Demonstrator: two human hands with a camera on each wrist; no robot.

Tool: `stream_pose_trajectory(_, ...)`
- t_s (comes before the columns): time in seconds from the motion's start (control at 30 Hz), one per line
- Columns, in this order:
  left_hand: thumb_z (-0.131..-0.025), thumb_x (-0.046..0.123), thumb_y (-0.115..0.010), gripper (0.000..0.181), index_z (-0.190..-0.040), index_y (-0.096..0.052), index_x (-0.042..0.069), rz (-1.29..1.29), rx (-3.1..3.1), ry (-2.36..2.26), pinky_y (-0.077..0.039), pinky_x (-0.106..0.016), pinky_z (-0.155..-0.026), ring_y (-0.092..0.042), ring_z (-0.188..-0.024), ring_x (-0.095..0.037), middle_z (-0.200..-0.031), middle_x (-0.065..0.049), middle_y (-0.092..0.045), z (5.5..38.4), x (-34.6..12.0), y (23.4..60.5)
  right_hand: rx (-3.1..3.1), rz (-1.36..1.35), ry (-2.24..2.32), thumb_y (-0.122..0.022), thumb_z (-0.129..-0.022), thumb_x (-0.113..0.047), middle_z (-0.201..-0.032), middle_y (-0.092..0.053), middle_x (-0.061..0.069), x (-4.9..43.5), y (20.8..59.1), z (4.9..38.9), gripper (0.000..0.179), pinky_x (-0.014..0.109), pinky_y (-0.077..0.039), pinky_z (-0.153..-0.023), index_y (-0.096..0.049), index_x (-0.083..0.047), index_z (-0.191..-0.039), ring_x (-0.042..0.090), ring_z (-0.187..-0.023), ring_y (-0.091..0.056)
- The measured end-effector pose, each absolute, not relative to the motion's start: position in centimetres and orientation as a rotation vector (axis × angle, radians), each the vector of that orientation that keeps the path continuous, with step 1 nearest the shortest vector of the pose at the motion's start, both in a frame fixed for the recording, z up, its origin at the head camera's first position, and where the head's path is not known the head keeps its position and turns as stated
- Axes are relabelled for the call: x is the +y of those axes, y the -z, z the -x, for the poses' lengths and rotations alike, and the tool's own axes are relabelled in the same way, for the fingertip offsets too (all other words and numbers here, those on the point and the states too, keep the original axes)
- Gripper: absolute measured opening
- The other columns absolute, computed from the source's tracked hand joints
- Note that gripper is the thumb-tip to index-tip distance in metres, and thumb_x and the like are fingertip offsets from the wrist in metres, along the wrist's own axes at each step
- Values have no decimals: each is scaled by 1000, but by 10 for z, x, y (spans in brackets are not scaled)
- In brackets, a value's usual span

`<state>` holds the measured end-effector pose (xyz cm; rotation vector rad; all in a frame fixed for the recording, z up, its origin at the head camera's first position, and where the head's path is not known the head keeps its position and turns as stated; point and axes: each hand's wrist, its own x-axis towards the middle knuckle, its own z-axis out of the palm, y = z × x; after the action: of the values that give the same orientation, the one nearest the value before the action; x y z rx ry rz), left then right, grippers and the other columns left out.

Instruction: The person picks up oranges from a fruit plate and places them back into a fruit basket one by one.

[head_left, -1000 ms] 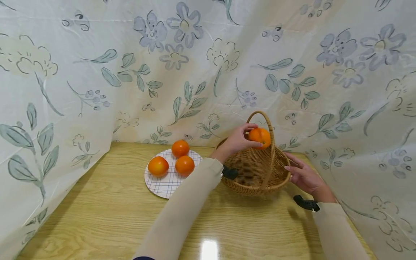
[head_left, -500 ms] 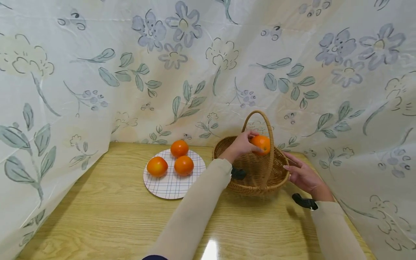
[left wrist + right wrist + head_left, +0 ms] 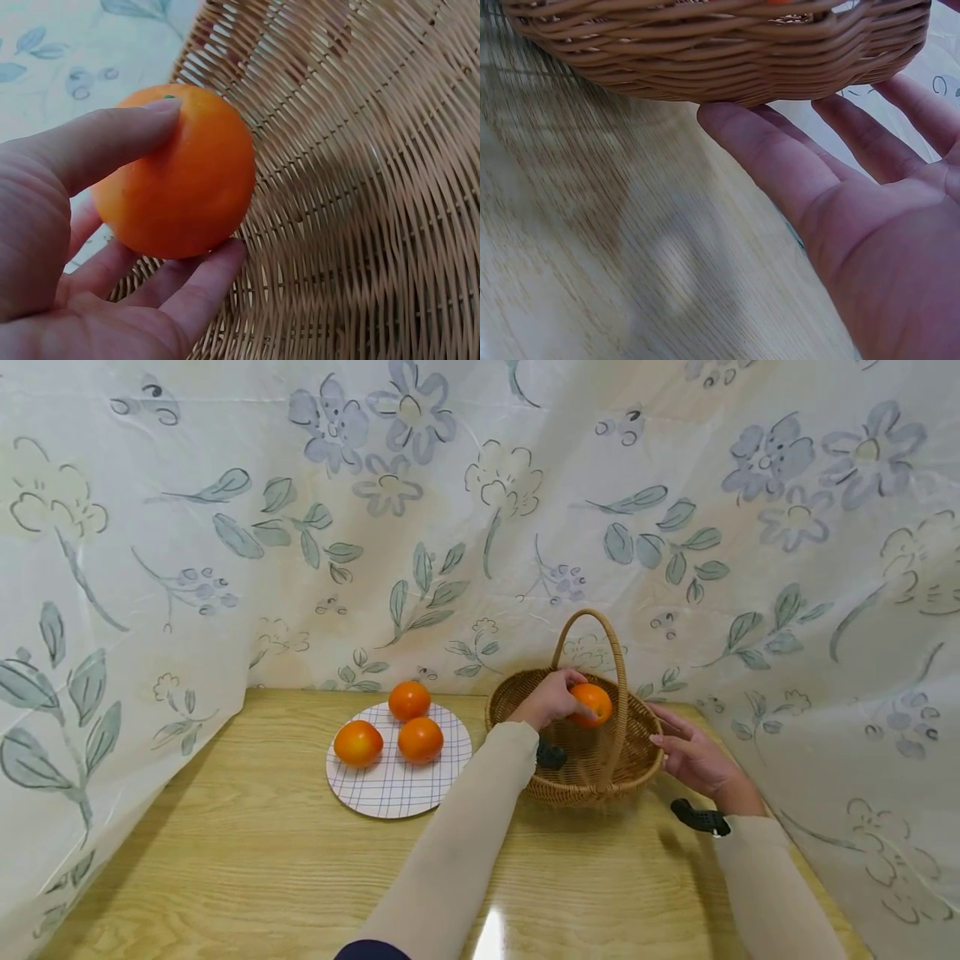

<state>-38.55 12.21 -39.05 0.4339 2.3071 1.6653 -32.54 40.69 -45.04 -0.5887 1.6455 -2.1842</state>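
Observation:
My left hand [image 3: 552, 697] holds an orange [image 3: 592, 705] down inside a brown wicker basket [image 3: 573, 793], under its arched handle. In the left wrist view, the thumb lies across the top of the orange [image 3: 187, 180] beside its small green stem mark, and the fingers curl beneath it. Woven basket wall [image 3: 360, 187] stands just beyond the fruit. My right hand [image 3: 697, 758] touches the basket's right side from outside. The right wrist view has its fingertips [image 3: 727, 120] against the wicker side [image 3: 742, 60], the fingers fairly straight; nothing is gripped in it.
Left of the basket lies a round white plate [image 3: 382, 797] with a blue grid, bearing three orange-coloured fruits [image 3: 358, 744]. Everything stands on a wood-grain table [image 3: 247, 852]. Flower-patterned cloth [image 3: 420, 610] hangs behind and along both sides.
My left hand has lowered the orange from near the basket's handle into the basket. My right hand has stayed at the basket's right side. The head view has shifted slightly.

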Motion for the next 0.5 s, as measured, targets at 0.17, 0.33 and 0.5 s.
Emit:
stream_pose_trajectory(0.17,-80,2,-86,60,-132,-59,11,-406,2306,-1606,-59,-41,-91,-63,-112,-28,-136,-10,-59,387,124,389,1700,543,2162,-37,-107,5,-150,-47,-2,406,447,326,66,36,-60,-92,-12,-10,-165,16,-125,-62)
stream_pose_trajectory(0.33,-80,3,-86,59,-132,-59,12,-334,2298,-1553,-60,-47,-90,-65,-110,-29,-136,-11,-59,387,127,388,1732,502,2157,-41,-106,5,-150,-47,-2,405,446,325,67,38,-60,-92,-12,-9,-165,16,-126,-61)
stream_pose_trajectory(0.5,-80,7,-87,62,-135,-58,9,-300,2316,-1490,-59,-50,-93,-66,-109,-31,-133,-15,-60,387,130,392,1724,506,2167,-42,-106,5,-149,-47,-2,405,446,325,67,37,-60,-93,-14,-10,-165,15,-125,-62)
